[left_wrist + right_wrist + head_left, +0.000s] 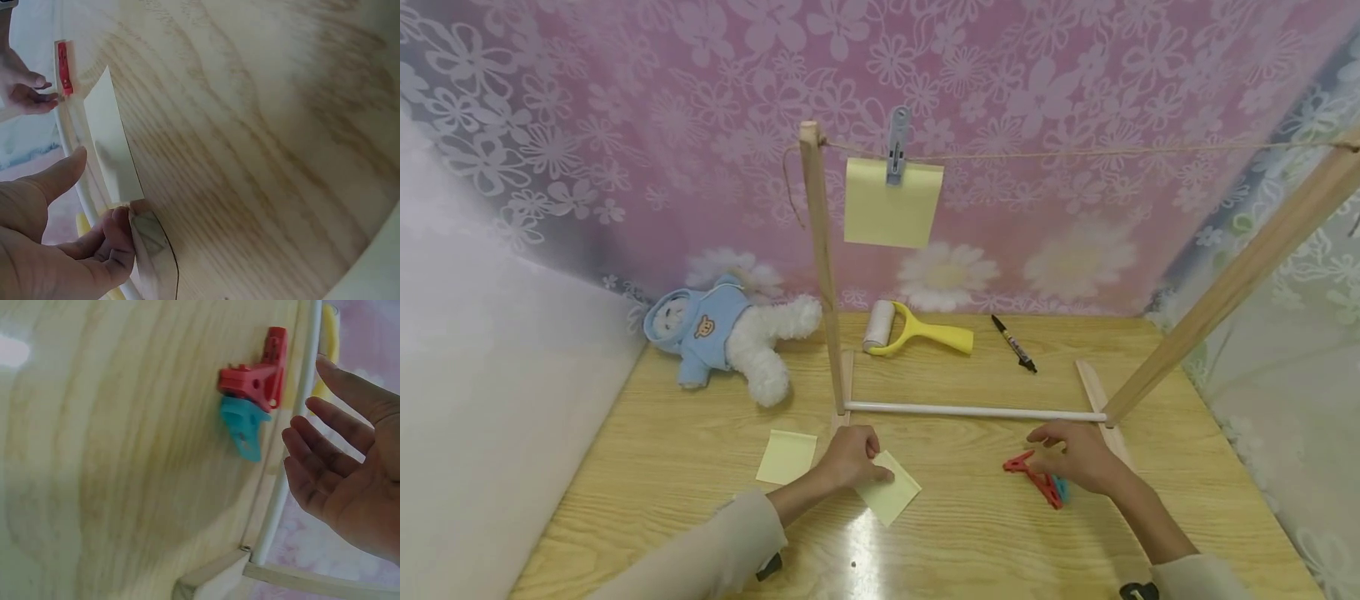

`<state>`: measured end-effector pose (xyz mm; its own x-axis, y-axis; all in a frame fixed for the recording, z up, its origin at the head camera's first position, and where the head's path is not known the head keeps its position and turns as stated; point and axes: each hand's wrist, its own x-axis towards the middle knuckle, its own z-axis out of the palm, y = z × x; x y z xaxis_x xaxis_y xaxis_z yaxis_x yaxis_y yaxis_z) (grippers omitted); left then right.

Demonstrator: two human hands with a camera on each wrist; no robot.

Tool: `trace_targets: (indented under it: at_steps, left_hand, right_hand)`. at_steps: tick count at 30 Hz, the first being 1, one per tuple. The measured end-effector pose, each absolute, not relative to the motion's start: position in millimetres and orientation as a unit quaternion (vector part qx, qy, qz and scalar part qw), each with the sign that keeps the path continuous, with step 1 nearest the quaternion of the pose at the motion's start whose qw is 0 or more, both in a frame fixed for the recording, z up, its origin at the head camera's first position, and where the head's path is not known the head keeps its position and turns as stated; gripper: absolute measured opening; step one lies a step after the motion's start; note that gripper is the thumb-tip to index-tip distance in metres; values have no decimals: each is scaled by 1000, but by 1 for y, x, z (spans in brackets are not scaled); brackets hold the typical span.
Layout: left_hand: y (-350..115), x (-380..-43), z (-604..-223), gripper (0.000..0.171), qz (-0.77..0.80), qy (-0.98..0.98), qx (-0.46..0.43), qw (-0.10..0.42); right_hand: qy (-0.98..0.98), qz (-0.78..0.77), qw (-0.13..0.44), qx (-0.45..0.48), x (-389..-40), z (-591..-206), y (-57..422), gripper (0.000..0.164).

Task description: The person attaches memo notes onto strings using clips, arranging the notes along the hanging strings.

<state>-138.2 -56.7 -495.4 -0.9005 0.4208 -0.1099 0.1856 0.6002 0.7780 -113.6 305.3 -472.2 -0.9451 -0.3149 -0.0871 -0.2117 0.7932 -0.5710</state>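
Note:
My left hand (850,457) holds a yellow sticky note (891,493) above the table, its thumb over the paper. In the left wrist view the fingertips meet the edge of that note (109,140). Beside this hand a second yellow note (786,457) lies on the table. My right hand (1078,456), its fingers loosely bent and gripping nothing, hovers by red clothespins (1052,490) and a blue-green one (1060,486). In the right wrist view the red clothespins (253,378) and the blue-green clothespin (242,428) lie together, apart from the fingers.
A grey clothespin (897,146) holds a yellow note (893,208) on a string (1075,153) between wooden posts (823,275). A white bar (977,411) joins the bases. Behind are a plush toy (715,329), lint roller (925,332) and pen (1015,343).

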Motion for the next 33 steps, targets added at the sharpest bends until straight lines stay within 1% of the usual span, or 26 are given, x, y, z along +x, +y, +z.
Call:
trace_targets:
  at_steps: [3, 7, 13, 20, 24, 28, 33]
  left_hand:
    - [-54, -135, -496, 39, 407, 886, 169, 144]
    - [-50, -132, -498, 40, 389, 892, 180, 143]
    - [-47, -130, -504, 35, 377, 898, 173, 148]
    - [-49, -131, -502, 27, 406, 885, 178, 144]
    - [-52, -135, -500, 21, 420, 875, 191, 146]
    - [-54, -139, -499, 18, 427, 872, 185, 149]
    - [-56, -142, -495, 14, 449, 864, 167, 155]
  right_hand:
    - [942, -288, 83, -152, -114, -479, 305, 39]
    - [938, -292, 89, -165, -116, -482, 305, 33]
    - [936, -287, 113, -171, -118, -487, 308, 26]
    - [937, -283, 108, -173, -120, -488, 307, 20]
    - [943, -268, 101, -171, -121, -488, 306, 24]
    - [947, -258, 105, -162, -121, -488, 305, 30]
    - [952, -245, 105, -152, -123, -489, 305, 28]
